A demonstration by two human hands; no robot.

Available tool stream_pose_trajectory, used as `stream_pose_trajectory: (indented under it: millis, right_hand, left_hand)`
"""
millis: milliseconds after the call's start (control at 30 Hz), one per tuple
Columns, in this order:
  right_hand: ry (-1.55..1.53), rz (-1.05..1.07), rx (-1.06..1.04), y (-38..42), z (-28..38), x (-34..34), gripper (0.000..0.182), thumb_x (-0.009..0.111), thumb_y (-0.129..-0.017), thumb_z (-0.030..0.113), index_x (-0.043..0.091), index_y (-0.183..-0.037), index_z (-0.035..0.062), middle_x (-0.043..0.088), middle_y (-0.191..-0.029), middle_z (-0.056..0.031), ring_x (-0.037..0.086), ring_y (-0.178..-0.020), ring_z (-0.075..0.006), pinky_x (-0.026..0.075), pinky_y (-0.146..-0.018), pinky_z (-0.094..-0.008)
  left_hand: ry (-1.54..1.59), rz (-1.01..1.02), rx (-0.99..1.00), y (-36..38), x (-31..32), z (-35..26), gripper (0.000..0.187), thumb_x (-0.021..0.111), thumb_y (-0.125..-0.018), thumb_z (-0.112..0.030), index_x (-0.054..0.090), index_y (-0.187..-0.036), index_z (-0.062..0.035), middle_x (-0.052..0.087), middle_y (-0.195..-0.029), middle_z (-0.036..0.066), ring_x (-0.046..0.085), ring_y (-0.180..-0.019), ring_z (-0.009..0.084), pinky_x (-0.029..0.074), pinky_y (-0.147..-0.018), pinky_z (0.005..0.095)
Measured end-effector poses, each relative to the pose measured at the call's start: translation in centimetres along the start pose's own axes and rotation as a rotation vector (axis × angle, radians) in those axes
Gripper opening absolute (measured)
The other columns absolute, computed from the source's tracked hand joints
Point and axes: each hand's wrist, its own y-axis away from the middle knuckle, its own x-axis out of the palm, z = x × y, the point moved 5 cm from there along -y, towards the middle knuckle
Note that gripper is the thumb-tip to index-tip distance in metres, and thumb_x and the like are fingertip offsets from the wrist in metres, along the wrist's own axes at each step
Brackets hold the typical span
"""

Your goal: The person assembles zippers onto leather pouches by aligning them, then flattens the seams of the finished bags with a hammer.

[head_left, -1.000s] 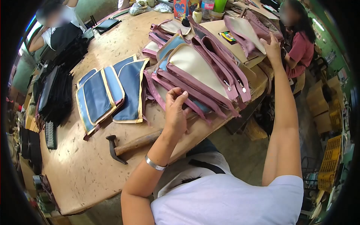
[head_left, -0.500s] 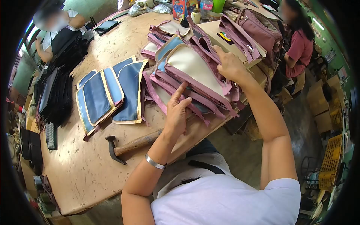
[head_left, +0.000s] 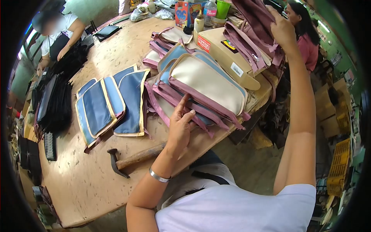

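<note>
My left hand [head_left: 180, 125] lies at the front edge of a stack of cream-and-blue bag panels with mauve edging [head_left: 208, 77]. Its index finger points forward onto the mauve edging, with the thumb apart; the other fingers are partly hidden. My right hand [head_left: 281, 29] is raised at the upper right, fingers closed on a mauve bag panel [head_left: 257, 15] that hangs above the cardboard box. Left of the stack lie several blue panels with pale yellow edging [head_left: 101, 104].
A hammer [head_left: 131, 159] lies near the front table edge. A cardboard box [head_left: 216, 48] carries more mauve pieces [head_left: 245, 44]. Behind stand a glue bottle [head_left: 198, 23], a water bottle [head_left: 210, 13] and a green cup [head_left: 223, 8]. Two people sit at the table's far left and right.
My right hand has lifted the mauve panel off the stack, up and to the right, exposing the cream panel and the box. My left hand has hardly moved.
</note>
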Motion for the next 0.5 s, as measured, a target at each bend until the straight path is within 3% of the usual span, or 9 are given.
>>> stream_pose_trajectory:
  millis: [67, 100, 167, 200, 267, 300, 367, 433, 500]
  right_hand:
    - [0.131, 0.035, -0.030, -0.3, -0.6, 3.9, 0.053, 0.058, -0.075, 0.023, 0.045, -0.127, 0.0183, 0.058, -0.110, -0.0183, 0.057, -0.102, -0.0305, 0.044, -0.088, -0.0380]
    - [0.112, 0.066, -0.225, -1.1, -3.1, 8.9, 0.053, 0.057, -0.079, 0.030, 0.042, -0.129, 0.0151, 0.056, -0.113, -0.0195, 0.054, -0.105, -0.0340, 0.042, -0.090, -0.0419]
    - [-0.008, 0.378, -0.141, 1.0, -3.4, 13.3, 0.051, 0.057, -0.080, 0.033, 0.045, -0.125, 0.0119, 0.054, -0.114, -0.0200, 0.051, -0.107, -0.0351, 0.040, -0.091, -0.0444]
    - [-0.072, 0.435, -0.088, 2.2, -2.5, 13.7, 0.049, 0.057, -0.080, 0.033, 0.047, -0.123, 0.0105, 0.055, -0.112, -0.0197, 0.051, -0.106, -0.0353, 0.040, -0.090, -0.0452]
    - [-0.055, 0.057, -0.201, 4.5, 2.1, 9.7, 0.047, 0.056, -0.083, 0.035, 0.052, -0.116, 0.0022, 0.053, -0.117, -0.0212, 0.049, -0.110, -0.0357, 0.037, -0.095, -0.0384]
    - [-0.088, 0.081, -0.413, 7.4, 6.1, 6.6, 0.047, 0.057, -0.082, 0.036, 0.053, -0.115, 0.0016, 0.054, -0.115, -0.0209, 0.049, -0.109, -0.0357, 0.037, -0.095, -0.0386]
    - [-0.451, 0.367, -0.368, 12.6, 11.9, 5.3, 0.055, 0.062, -0.078, 0.035, 0.049, -0.118, 0.0008, 0.051, -0.119, -0.0208, 0.047, -0.111, -0.0366, 0.039, -0.093, -0.0409]
    - [-0.296, 0.306, -0.657, 19.1, 16.3, 4.9, 0.061, 0.065, -0.075, 0.035, 0.045, -0.123, 0.0021, 0.046, -0.124, -0.0210, 0.047, -0.111, -0.0378, 0.041, -0.090, -0.0425]
    - [-0.180, 0.233, -0.620, 21.5, 17.3, 7.0, 0.059, 0.062, -0.077, 0.025, 0.040, -0.126, 0.0022, 0.047, -0.120, -0.0220, 0.049, -0.108, -0.0376, 0.045, -0.085, -0.0433]
  left_hand:
    - [-0.051, 0.031, -0.012, -0.2, -0.6, 0.2, 0.054, 0.047, -0.086, -0.002, 0.029, -0.136, -0.0058, 0.037, -0.128, 0.008, 0.047, -0.111, 0.0207, 0.047, -0.088, 0.0400]
    - [-0.069, 0.026, -0.009, -0.1, -0.7, 0.2, 0.054, 0.047, -0.086, -0.002, 0.030, -0.136, -0.0062, 0.038, -0.127, 0.007, 0.046, -0.111, 0.0199, 0.047, -0.088, 0.0392]
    - [-0.089, 0.017, -0.005, 0.0, -0.6, 0.1, 0.053, 0.048, -0.086, -0.003, 0.031, -0.135, -0.0070, 0.039, -0.124, 0.006, 0.046, -0.109, 0.0183, 0.048, -0.087, 0.0376]
    - [-0.094, 0.014, -0.003, 0.1, -0.6, 0.1, 0.052, 0.048, -0.086, -0.003, 0.032, -0.135, -0.0073, 0.039, -0.123, 0.005, 0.046, -0.108, 0.0173, 0.048, -0.087, 0.0368]
    - [-0.085, 0.011, 0.009, 0.3, -0.2, -0.3, 0.051, 0.049, -0.086, -0.004, 0.033, -0.134, -0.0077, 0.041, -0.119, 0.004, 0.046, -0.104, 0.0150, 0.048, -0.087, 0.0354]
    - [-0.068, -0.022, 0.024, 0.3, -0.2, -0.3, 0.049, 0.049, -0.086, -0.004, 0.035, -0.133, -0.0073, 0.041, -0.111, 0.002, 0.044, -0.096, 0.0113, 0.045, -0.081, 0.0297]
    - [-0.034, -0.086, 0.058, 0.1, -0.2, -0.3, 0.047, 0.050, -0.085, -0.005, 0.040, -0.131, -0.0067, 0.043, -0.094, -0.002, 0.041, -0.079, 0.0039, 0.040, -0.069, 0.0182]
    - [-0.018, -0.086, 0.061, -0.3, -0.8, -0.5, 0.046, 0.049, -0.086, -0.005, 0.037, -0.131, -0.0055, 0.042, -0.102, 0.000, 0.044, -0.088, 0.0084, 0.046, -0.075, 0.0277]
    - [0.034, -0.142, 0.056, -0.3, -1.2, -0.3, 0.037, 0.049, -0.087, -0.005, 0.042, -0.123, -0.0035, 0.042, -0.105, 0.002, 0.047, -0.094, 0.0116, 0.048, -0.078, 0.0327]
